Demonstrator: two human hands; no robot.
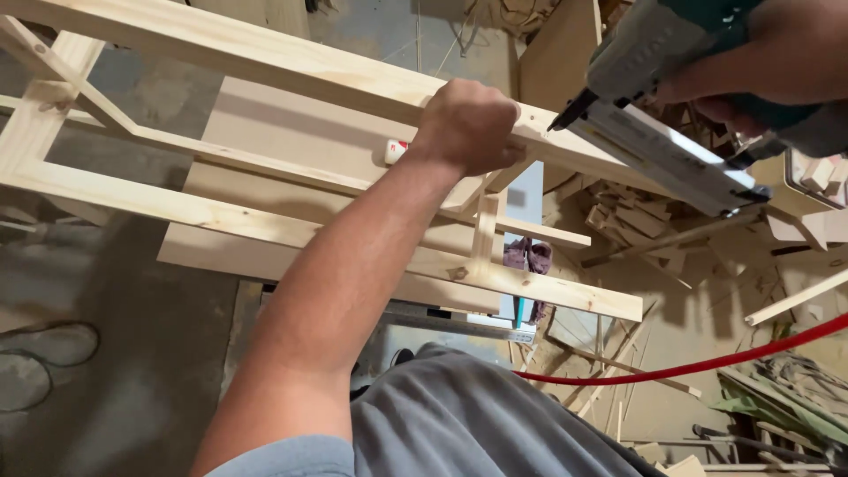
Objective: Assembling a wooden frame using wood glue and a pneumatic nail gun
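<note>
A pale wooden frame (265, 62) of long rails and short cross pieces stretches across the view from upper left to lower right. My left hand (468, 124) grips its upper rail from above, fingers wrapped over the far edge. My right hand (768, 53) holds a green and grey nail gun (662, 141) at the upper right. The gun's black nose (565, 115) points at the rail just right of my left hand. A short upright piece (484, 231) joins the rails below my left hand.
A flat board (265, 168) lies under the frame on a workbench. Wood offcuts (636, 221) are piled at the right. A red air hose (707, 360) runs across the lower right. A metal ruler (459, 325) and a purple cloth (528, 256) lie below the frame.
</note>
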